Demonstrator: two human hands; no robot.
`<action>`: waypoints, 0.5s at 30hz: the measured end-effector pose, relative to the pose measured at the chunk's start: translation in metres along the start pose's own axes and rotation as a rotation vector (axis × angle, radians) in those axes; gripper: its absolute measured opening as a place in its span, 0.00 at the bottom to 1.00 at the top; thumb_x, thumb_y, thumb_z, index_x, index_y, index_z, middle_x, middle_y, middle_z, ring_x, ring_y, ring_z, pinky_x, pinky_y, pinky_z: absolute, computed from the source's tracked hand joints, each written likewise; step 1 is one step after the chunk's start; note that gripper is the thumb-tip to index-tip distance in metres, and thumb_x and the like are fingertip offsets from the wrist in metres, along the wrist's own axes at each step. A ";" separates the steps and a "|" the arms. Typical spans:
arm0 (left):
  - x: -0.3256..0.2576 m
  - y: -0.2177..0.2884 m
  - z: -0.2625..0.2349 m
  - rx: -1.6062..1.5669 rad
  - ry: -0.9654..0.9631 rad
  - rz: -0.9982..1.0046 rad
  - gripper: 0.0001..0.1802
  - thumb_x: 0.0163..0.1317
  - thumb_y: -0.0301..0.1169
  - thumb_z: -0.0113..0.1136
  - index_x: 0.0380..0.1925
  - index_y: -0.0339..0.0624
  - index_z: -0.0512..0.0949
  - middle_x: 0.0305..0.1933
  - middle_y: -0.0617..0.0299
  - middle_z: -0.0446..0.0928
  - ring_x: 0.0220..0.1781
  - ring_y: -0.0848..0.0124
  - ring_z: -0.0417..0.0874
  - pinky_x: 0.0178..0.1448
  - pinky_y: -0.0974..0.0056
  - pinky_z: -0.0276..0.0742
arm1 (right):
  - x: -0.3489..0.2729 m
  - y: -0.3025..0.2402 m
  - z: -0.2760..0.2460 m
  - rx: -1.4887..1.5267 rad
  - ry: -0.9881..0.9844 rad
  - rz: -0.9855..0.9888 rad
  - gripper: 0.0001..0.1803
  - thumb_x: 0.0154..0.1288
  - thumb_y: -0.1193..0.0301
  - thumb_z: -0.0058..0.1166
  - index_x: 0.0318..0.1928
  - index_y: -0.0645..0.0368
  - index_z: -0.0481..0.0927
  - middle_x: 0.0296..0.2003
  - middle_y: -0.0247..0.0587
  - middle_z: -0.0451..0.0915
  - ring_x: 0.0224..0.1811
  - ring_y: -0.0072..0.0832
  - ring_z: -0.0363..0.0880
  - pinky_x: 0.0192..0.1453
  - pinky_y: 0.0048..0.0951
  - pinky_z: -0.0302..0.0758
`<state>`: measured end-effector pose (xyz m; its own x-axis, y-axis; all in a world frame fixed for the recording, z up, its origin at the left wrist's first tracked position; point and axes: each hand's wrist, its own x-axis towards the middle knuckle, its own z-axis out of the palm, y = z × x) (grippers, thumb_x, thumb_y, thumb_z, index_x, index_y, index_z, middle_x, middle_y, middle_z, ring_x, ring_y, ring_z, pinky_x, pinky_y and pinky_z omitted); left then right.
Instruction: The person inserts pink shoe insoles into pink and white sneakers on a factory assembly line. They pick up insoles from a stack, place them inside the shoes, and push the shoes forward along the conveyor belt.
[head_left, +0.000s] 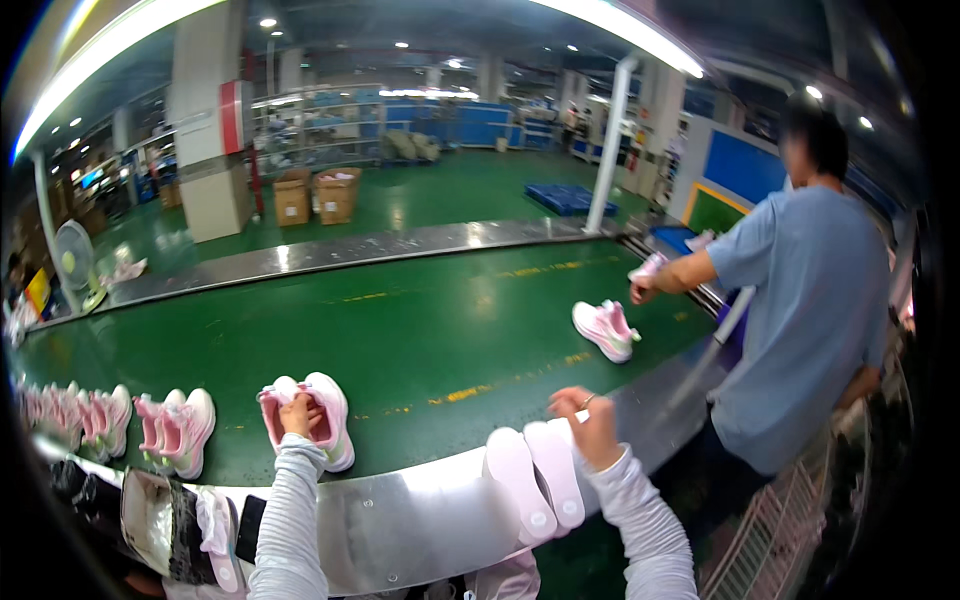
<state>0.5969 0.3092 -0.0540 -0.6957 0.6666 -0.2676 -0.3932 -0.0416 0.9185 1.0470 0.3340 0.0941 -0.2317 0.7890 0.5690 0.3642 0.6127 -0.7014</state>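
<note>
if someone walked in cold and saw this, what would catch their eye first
Probably the wide green conveyor belt across the middle, with pink and white sneakers lined up along its near edge. The person's left hand reaches into one pair of sneakers there, while the right hand rests by two pale insoles on the metal ledge. At right, a co-worker in a blue shirt stands near another pair.

Green factory floor (420,200), cardboard boxes (315,195), ceiling strip lights (100,45)
</note>
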 end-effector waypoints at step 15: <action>0.007 -0.054 -0.004 0.138 0.104 0.091 0.11 0.56 0.30 0.51 0.34 0.33 0.75 0.28 0.53 0.77 0.28 0.64 0.80 0.29 0.64 0.78 | 0.175 0.429 -0.085 0.754 0.362 0.534 0.17 0.53 0.71 0.44 0.45 0.63 0.71 0.42 0.52 0.73 0.43 0.43 0.72 0.48 0.35 0.67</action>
<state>0.6109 0.3130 -0.1061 -0.7855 0.5843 -0.2039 -0.2447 0.0093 0.9696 1.2391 0.7312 -0.0710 0.1310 0.9856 0.1070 -0.3582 0.1476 -0.9219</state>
